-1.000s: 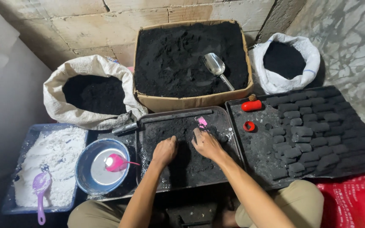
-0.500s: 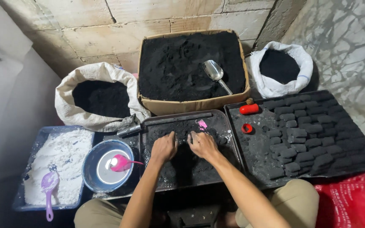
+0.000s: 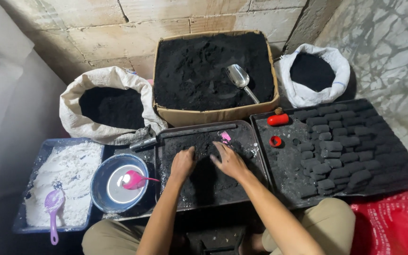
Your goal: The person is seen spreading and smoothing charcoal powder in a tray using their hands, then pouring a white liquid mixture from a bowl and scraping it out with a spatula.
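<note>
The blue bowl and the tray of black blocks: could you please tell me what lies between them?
In the head view, between the blue bowl and the tray of black blocks lies the dark tray of black powder, with both hands pressed into it.

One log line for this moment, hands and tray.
left hand: on black powder | right hand: on black powder | tray: centre | grip: open
</note>
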